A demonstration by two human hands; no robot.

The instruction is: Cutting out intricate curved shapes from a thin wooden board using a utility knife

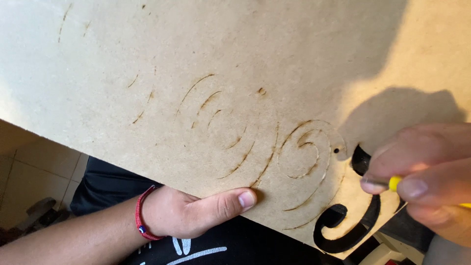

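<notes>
Left hand (pixel 196 212) pinches a scorched fibreboard sheet (pixel 206 64) at six o'clock; right hand (pixel 422 179) closes on a yellow-handled tool (pixel 395 183), probably a blade, at four o'clock, one scroll cutout (pixel 343 230) freed, other curves uncut.

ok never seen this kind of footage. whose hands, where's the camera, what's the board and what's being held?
There is no machine here: a camera worn on the person's head looks down at their own two bare hands. The left hand, with a red bracelet on the wrist, grips the near edge of a tan fibreboard sheet, thumb on top. The sheet carries burnt, curved scroll cuts, and one curl is already cut right through. The right hand pinches a small yellow-handled tool at that cutout; its tip is hidden.
</notes>
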